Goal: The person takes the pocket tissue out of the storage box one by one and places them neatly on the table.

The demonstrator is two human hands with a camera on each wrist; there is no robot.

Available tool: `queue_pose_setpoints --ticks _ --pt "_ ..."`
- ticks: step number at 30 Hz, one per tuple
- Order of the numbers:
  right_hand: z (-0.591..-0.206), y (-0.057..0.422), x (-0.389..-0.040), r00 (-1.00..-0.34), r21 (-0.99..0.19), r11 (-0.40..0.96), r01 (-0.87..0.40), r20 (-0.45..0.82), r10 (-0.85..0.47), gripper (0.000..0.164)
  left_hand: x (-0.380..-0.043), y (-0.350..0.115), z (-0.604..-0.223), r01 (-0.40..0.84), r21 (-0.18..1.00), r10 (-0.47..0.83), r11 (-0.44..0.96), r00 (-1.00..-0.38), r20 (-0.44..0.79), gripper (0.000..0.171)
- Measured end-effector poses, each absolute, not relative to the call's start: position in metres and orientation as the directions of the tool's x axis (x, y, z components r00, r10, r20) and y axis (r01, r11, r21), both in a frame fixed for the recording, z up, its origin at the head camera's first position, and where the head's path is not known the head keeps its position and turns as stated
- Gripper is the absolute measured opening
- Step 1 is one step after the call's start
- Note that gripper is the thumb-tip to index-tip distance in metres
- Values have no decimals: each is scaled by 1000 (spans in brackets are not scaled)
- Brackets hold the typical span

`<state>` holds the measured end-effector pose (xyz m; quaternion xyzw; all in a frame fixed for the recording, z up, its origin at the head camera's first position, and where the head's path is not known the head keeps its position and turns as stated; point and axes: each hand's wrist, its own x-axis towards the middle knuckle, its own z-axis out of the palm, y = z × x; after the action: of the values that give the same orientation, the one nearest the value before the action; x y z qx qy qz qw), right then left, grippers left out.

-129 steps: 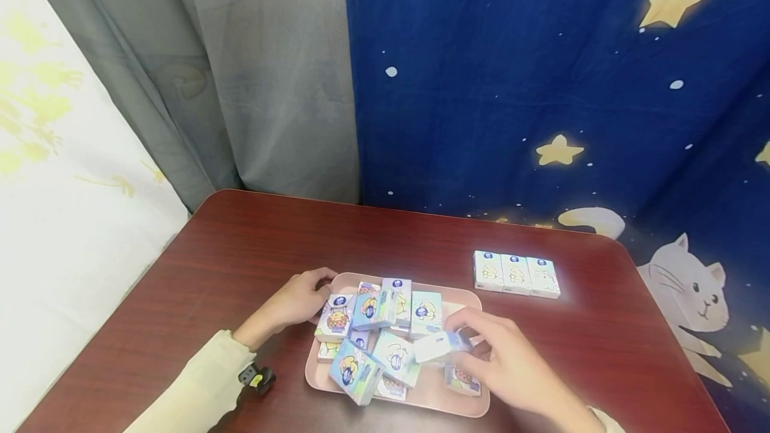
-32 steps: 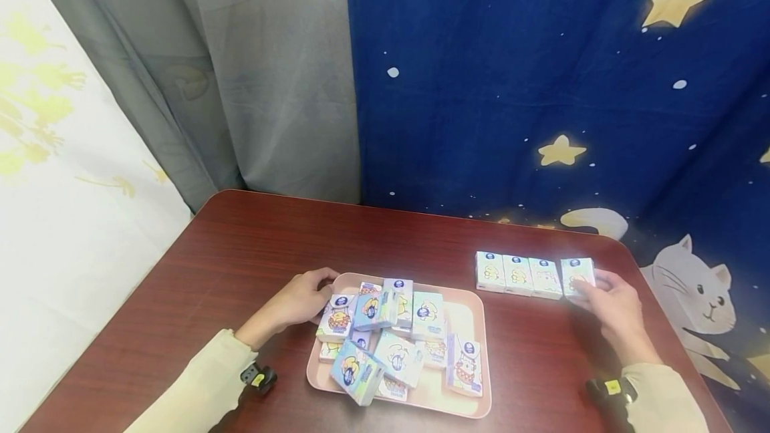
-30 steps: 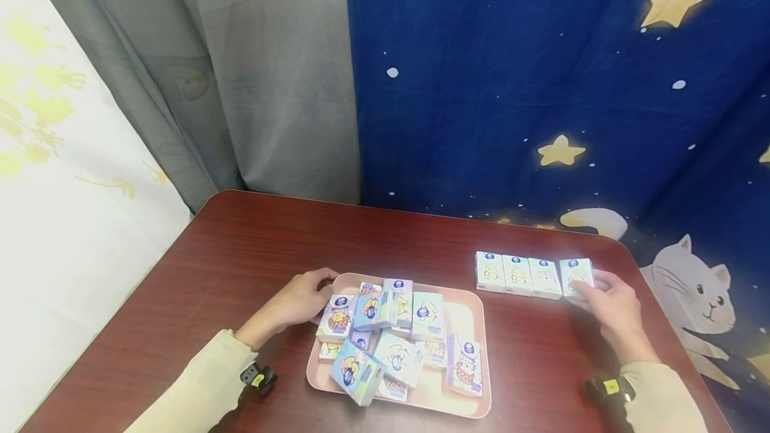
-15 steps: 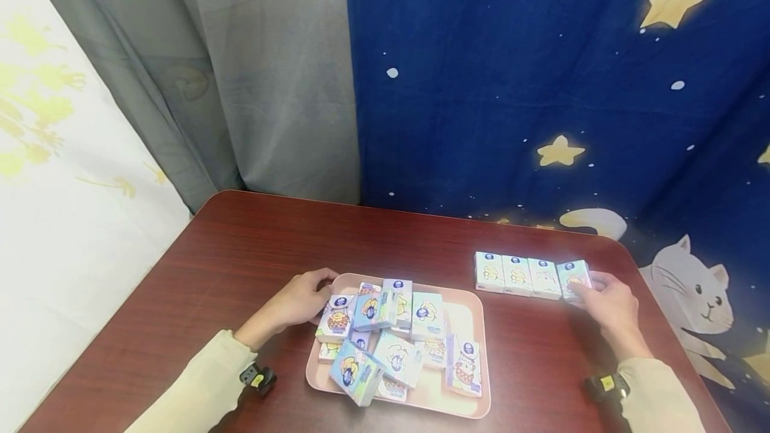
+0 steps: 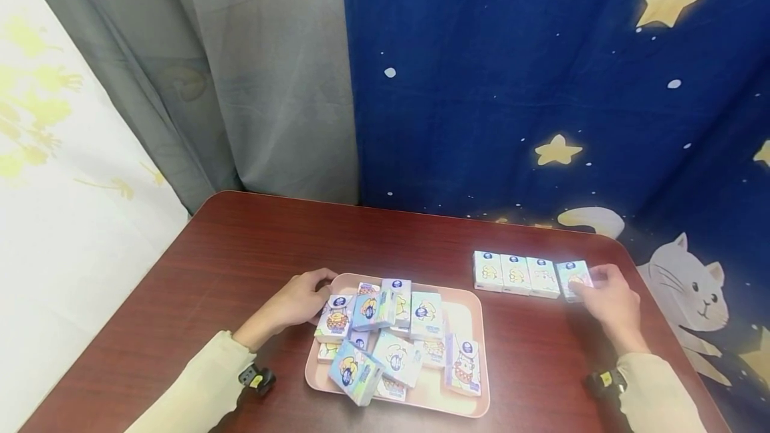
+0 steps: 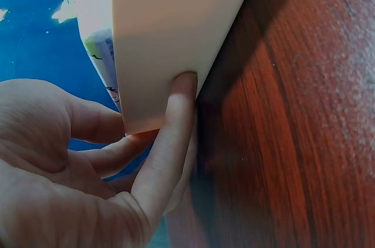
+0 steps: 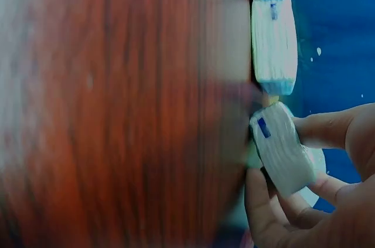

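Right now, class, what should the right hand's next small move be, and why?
Probably the right hand should turn the held packet slightly and slide it against the row of three packets: it sits askew to them, and the right wrist view shows a gap between it and the nearest one.

Bright light pales the packets (image 5: 516, 274); the wrist views look dimmer.

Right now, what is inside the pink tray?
Printed packs, some overlapping others; bare tray shows toward the right. Lower packs are partly covered; anything fully beneath them cannot be seen.
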<state>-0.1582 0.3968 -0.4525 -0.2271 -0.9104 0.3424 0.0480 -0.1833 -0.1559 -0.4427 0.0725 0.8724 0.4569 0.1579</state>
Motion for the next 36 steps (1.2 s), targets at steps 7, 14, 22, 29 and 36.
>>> queue_pose_setpoints --ticks 7,14,22,29,36 --pt "-454 403 -157 -881 -601 692 401 -44 472 66 -183 -155 -441 -13 823 277 567 -939 -205 31" --pt "-453 403 -157 -883 -587 704 400 -40 468 65 -182 -154 -440 -20 824 271 566 -939 -210 31" --pt "-454 397 -158 -878 -603 680 416 -72 473 69 -182 -154 -439 -20 818 271 574 -939 -213 32" --pt "-454 394 -158 -880 -616 671 413 -80 468 71 -182 -154 -439 -12 814 272 581 -940 -208 32" --pt "-456 393 -158 -884 -617 672 409 -86 459 68 -182 -154 -439 -7 814 277 580 -939 -205 31"
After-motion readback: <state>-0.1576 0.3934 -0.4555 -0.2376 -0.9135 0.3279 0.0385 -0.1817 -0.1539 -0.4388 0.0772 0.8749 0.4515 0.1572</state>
